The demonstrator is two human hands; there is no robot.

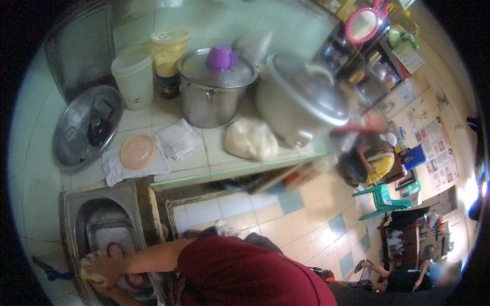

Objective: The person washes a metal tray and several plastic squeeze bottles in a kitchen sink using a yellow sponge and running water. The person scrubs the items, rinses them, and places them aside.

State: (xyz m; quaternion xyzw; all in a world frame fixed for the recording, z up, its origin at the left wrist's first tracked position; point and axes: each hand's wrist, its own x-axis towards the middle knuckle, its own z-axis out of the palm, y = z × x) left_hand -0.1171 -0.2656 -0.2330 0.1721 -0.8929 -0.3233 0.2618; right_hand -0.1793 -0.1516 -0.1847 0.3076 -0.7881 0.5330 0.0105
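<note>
Over the stainless steel sink (142, 214), my two hands meet, blurred and partly overlapping. My right hand (105, 266), with whitish foam about its fingers, lies on top against a yellow object (93, 276), perhaps a sponge. From below, my left hand (109, 287) holds the same object; most of its fingers are hidden. Reddish round items, one of them a ring-like piece (115, 250), lie in the basin beside the hands. A dark blue-handled faucet (57, 272) stands at the sink's far edge.
On the tiled counter (180, 168) stand a steel pot (214, 103), a large lidded pot (291, 99), a plastic bucket (134, 84), a metal basin (69, 141), cloths (178, 138), an orange lid (138, 152) and a filled plastic bag (250, 139). People are farther off at right.
</note>
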